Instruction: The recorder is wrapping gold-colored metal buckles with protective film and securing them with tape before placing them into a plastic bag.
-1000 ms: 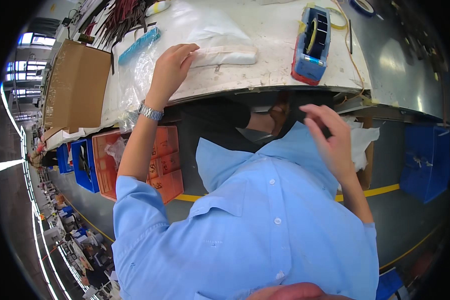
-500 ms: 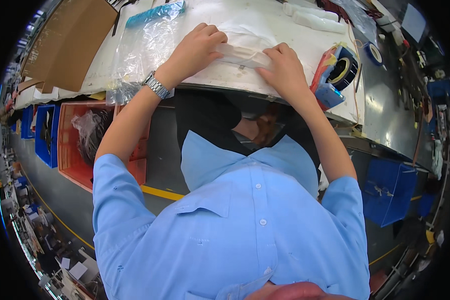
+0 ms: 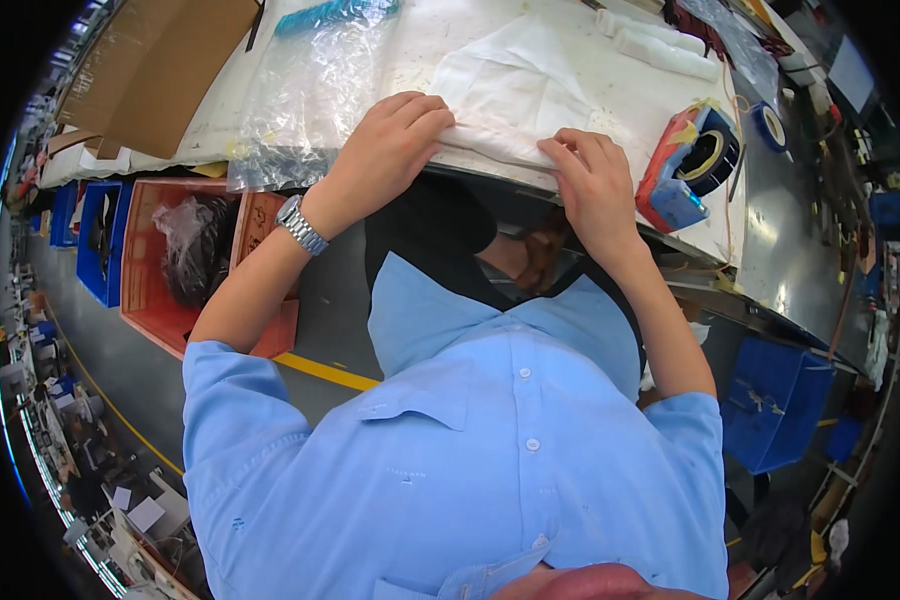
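A thin white sheet [image 3: 515, 75], soft and wrinkled, lies on the white worktable [image 3: 620, 100], with a corner pointing away from me. Its near edge is gathered into a narrow roll [image 3: 495, 143] along the front edge of the table. My left hand [image 3: 400, 140] is closed on the left end of this roll, fingers curled over it. At the right end, the fingers of my right hand [image 3: 595, 175] are bent and close on the roll too. Whether anything lies inside the roll is hidden.
Clear plastic bags [image 3: 310, 90] lie left of the sheet, beside a cardboard box [image 3: 160, 75]. Right stands a tape dispenser [image 3: 685, 170]; behind it lie white rolls [image 3: 660, 45] and a tape roll [image 3: 769, 127]. An orange crate [image 3: 150, 270] stands below the table's left side.
Both hands have drawn the rolled part nearer to the table's front edge. More of the sheet now shows flat beyond it, and the view has shifted slightly.
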A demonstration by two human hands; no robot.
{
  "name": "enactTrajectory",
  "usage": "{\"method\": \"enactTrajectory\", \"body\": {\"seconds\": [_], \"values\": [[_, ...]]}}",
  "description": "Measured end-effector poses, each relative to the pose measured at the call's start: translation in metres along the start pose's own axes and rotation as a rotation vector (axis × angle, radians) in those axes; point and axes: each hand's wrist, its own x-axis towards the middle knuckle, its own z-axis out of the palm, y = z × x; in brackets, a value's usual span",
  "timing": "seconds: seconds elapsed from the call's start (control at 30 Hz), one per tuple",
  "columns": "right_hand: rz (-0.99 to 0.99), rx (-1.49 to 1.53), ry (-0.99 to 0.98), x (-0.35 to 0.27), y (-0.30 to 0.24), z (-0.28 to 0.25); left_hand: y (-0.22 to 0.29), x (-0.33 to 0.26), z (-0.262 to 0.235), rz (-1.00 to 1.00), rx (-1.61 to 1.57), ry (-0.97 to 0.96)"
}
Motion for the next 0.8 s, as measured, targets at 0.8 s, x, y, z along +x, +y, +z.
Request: {"method": "enactTrajectory", "body": {"seconds": [0.8], "values": [[0.634, 0.025, 0.298, 0.090, 0.080, 0.055, -0.067, 0.104, 0.081, -0.289, 0.277, 0.226]]}}
